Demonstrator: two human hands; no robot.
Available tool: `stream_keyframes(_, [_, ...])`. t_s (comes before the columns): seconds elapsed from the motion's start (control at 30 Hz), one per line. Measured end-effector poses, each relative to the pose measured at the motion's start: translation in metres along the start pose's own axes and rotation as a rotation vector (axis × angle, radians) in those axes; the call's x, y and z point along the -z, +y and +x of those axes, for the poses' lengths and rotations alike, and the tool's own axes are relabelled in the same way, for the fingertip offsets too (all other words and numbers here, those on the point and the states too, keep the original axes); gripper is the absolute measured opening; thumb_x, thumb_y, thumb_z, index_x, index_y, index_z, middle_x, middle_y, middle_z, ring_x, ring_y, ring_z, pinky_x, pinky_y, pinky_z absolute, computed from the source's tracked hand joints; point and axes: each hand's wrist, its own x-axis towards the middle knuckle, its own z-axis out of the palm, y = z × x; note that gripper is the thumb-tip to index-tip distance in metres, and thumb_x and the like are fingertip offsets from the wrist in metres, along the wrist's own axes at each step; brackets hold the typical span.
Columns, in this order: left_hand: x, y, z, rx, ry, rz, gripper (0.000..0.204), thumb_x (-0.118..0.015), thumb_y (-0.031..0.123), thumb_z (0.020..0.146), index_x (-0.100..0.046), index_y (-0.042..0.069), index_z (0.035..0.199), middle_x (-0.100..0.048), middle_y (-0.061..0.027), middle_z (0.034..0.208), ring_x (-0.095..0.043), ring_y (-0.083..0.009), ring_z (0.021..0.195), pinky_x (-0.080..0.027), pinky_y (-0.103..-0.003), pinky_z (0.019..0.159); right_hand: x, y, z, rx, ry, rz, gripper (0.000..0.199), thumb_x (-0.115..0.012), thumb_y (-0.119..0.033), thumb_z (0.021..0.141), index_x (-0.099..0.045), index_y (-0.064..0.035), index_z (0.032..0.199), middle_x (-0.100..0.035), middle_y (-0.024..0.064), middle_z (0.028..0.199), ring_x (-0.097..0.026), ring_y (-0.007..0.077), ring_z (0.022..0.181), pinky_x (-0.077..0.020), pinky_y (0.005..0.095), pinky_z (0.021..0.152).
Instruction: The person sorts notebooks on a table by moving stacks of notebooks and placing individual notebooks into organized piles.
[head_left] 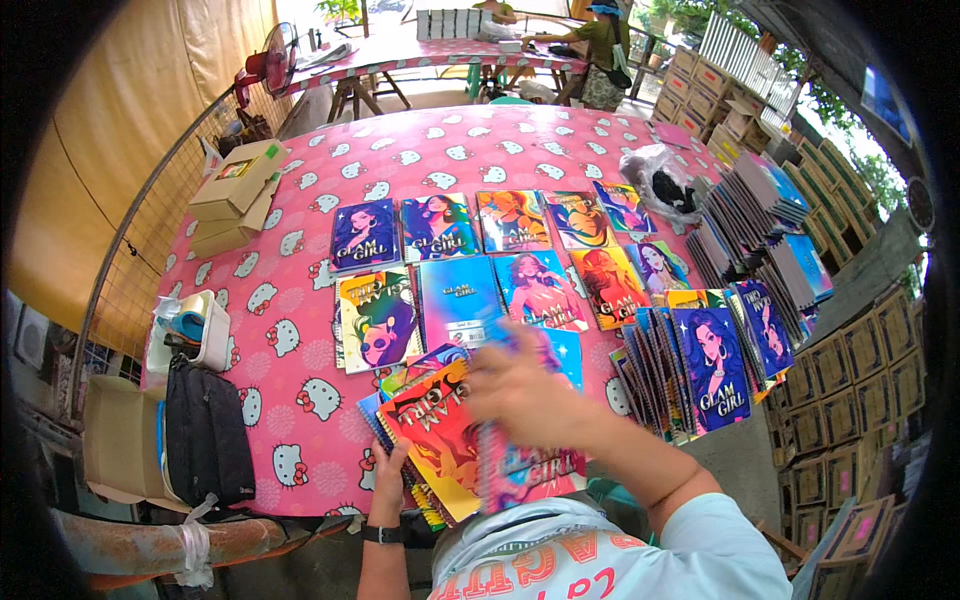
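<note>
My left hand [390, 482], with a dark watch at the wrist, grips the lower left edge of a fanned stack of spiral notebooks [435, 425] held against the near table edge. The top cover is red and orange with a drawn figure. My right hand [520, 395] is smeared by motion above a pink-covered notebook [535, 470] beside that stack; whether it holds anything does not show. Beyond my hands lie rows of spiral notebooks, among them a blue one [458, 290], a pink one [540, 288] and a yellow one [378, 318].
Upright notebook stacks [690, 370] and grey-edged piles [755, 215] line the right side. A clear plastic bag [660, 185] lies behind. Left are cardboard boxes [235, 190], a white bin [210, 335] and a black bag [205, 435]. A person [603, 50] works at the far table.
</note>
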Motion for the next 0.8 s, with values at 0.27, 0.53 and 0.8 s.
stream_keyframes(0.27, [-0.002,0.003,-0.006,-0.077,-0.021,0.080,0.062,-0.055,0.035,0.086,-0.026,0.006,0.132,-0.047,-0.0048,0.113,-0.048,-0.0163,0.100,-0.039,-0.031,0.088,-0.133,0.000,0.029,-0.004,0.489,0.776,0.026,-0.059,-0.002,0.076,-0.061,-0.0055,0.101,-0.058,0.0090,0.110,-0.050,0.0268,0.107,-0.0376,0.0390,0.092])
stream_keyframes(0.53, [-0.006,0.001,-0.003,-0.031,-0.018,-0.003,0.072,-0.059,0.025,0.079,-0.021,0.005,0.136,-0.041,-0.0096,0.124,-0.042,-0.0207,0.110,-0.035,-0.035,0.095,-0.135,0.276,0.020,-0.554,0.511,0.119,0.022,-0.056,-0.006,0.071,-0.064,-0.0029,0.092,-0.063,0.0158,0.095,-0.059,0.0288,0.092,-0.0450,0.0377,0.082])
stream_keyframes(0.8, [-0.014,0.014,-0.012,0.061,0.072,0.113,0.084,-0.072,0.017,0.071,-0.019,0.005,0.135,-0.041,-0.0110,0.123,-0.042,-0.0218,0.111,-0.036,-0.037,0.096,-0.180,0.386,0.066,-0.428,0.132,-0.609,0.029,-0.054,-0.026,0.082,-0.053,-0.0061,0.102,-0.059,0.0134,0.103,-0.059,0.0283,0.093,-0.0466,0.0395,0.078])
